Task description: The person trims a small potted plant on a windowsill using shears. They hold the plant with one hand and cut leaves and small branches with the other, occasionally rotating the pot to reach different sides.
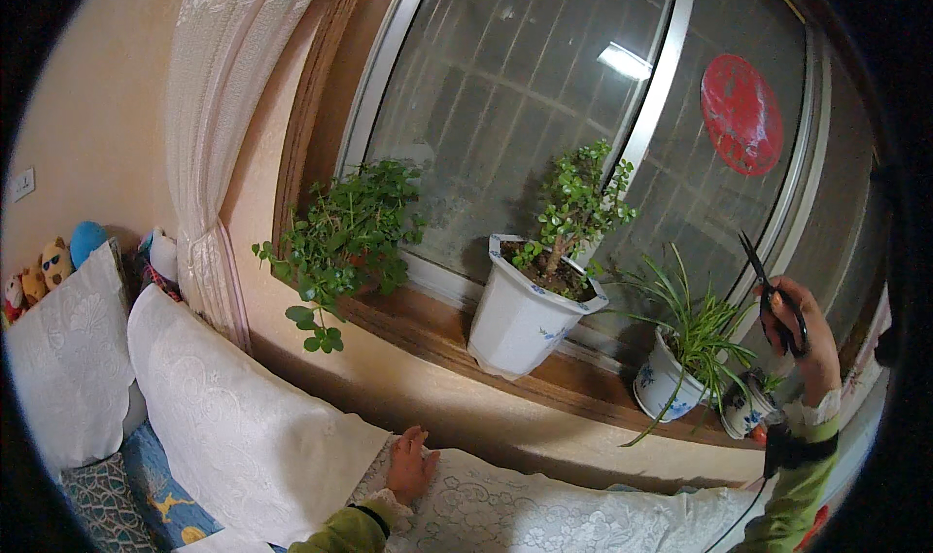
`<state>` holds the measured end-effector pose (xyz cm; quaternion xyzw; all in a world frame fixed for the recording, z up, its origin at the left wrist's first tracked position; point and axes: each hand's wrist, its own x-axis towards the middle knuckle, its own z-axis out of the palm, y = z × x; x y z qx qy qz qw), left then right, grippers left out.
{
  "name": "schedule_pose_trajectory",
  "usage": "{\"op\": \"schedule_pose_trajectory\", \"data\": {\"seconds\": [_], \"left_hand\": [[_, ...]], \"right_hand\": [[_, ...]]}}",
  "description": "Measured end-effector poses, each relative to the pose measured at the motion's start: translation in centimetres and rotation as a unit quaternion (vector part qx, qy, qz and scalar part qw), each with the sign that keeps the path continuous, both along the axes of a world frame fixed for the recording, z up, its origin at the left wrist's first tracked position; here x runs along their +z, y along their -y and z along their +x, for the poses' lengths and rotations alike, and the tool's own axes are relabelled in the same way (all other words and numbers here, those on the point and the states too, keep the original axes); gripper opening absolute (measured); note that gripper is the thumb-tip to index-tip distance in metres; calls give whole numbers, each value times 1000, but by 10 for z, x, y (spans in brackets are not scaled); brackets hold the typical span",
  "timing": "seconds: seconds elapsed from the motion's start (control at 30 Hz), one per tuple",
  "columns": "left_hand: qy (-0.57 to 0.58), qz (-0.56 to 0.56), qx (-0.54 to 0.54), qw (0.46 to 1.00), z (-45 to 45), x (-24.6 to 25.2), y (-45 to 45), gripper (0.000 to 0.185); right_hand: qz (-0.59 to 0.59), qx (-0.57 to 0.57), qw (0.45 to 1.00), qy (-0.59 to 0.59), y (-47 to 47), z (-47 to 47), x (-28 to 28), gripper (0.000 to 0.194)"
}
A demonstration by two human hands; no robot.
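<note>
My right hand [809, 327] is raised at the right, holding black-handled scissors [762, 280] by the loops, with the blades pointing up and left. Just left of it stands a spider plant [692, 312] with long thin leaves, in a white and blue pot [660, 385]. A smaller patterned pot [747, 407] sits below my right wrist. My left hand [412, 465] rests on the top of a sofa back, where two white lace covers [510, 487] meet; nothing is held in it.
Along the wooden windowsill [415, 341] stand a small-leaved shrub [576, 218] in a tall white pot [521, 323] and a bushy trailing plant [350, 232]. Behind them is sliding window glass [496, 116] with a red round sticker [742, 114]. A tied curtain [211, 152] hangs left, near plush toys [55, 261].
</note>
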<state>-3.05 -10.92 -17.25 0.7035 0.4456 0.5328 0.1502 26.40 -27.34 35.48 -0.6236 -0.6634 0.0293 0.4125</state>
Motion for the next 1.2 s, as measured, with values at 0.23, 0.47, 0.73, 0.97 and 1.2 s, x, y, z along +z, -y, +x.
{"op": "schedule_pose_trajectory", "data": {"seconds": [0.23, 0.47, 0.73, 0.97, 1.2], "left_hand": [[-42, 8, 23, 999, 4, -15, -1, 47], [11, -42, -17, 999, 9, -24, -6, 49], [-1, 18, -6, 1000, 9, -14, 0, 46], [60, 100, 12, 993, 5, 73, 9, 46], [104, 195, -9, 975, 0, 223, 13, 47]], "right_hand": [[-43, 51, 998, 4, -24, 16, 27, 41], [-24, 61, 996, -57, -52, 29, 16, 37], [-60, 63, 995, -48, -72, 36, 10, 35], [-27, 74, 997, -11, -74, 25, 14, 34], [-30, 94, 995, -5, -72, 29, 4, 31]]}}
